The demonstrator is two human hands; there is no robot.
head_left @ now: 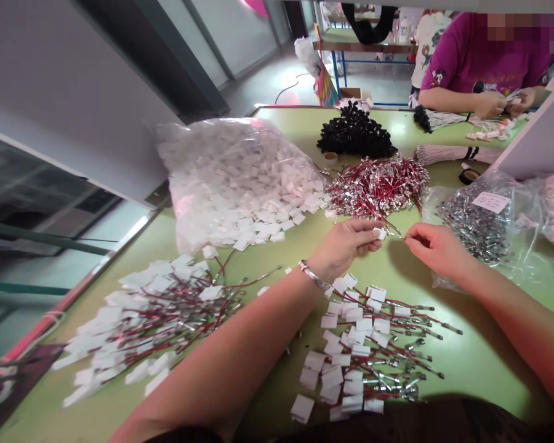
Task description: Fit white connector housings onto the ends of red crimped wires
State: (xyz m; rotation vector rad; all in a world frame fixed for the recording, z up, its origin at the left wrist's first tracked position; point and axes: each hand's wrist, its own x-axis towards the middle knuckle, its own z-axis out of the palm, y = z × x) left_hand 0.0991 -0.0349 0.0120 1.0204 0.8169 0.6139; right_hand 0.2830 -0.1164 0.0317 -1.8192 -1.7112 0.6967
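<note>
Between the thumb and fingers of my left hand (346, 247) is a small white plastic connector housing (381, 234). Just to its right, my right hand (436, 251) is closed in a pinch at the end of a thin red wire with metal terminals (394, 230). The wire spans the gap between the hands; whether it is seated in the housing I cannot tell. Below my hands lie red wires with white housings (362, 326) on one end and bare metal terminals on the other. A larger heap of similar pieces (161, 301) lies left of my left forearm.
A clear bag of white housings (240, 178) spills open at the back left. Behind my hands are a pile of red wires (378, 184) and a black heap (355, 132). A bag of metal terminals (477, 215) lies right. Across the table a person (489, 67) handles wires.
</note>
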